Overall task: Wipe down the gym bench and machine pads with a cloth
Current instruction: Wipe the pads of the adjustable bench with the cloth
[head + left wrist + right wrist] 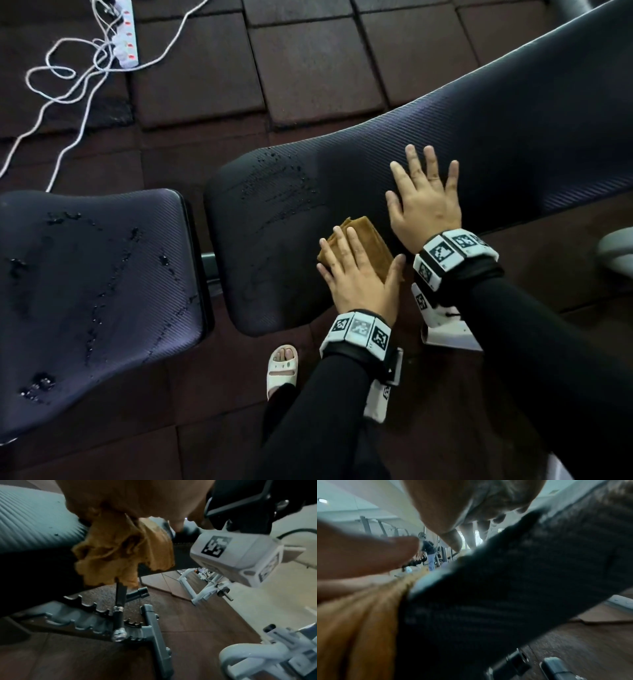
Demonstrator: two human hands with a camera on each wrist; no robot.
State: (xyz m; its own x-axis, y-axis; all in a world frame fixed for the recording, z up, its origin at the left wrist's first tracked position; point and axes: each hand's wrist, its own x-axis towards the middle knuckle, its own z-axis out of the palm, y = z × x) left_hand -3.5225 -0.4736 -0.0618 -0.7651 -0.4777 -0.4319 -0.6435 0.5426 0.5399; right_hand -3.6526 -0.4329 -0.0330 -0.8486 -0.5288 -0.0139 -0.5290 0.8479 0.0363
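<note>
Wet backrest pad [342, 178]: left hand [359, 274] presses brown cloth [368, 240] flat-fingered; right hand [424, 202] rests released, fingers spread.

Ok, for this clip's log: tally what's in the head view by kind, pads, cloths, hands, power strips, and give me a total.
Bench pads: 2, the seat pad and the back pad
Cloth: 1
Hands: 2, left hand and right hand
Power strip: 1
Total: 6

Cloth [363, 240] mustard-brown. Bench [479, 137] black with fine diagonal ribbing. Sleeves [534, 359] black. Wristbands [359, 330] white with black square markers. Floor [308, 68] dark brown tiles. Sandal [282, 368] white. Cable [68, 85] white.
</note>
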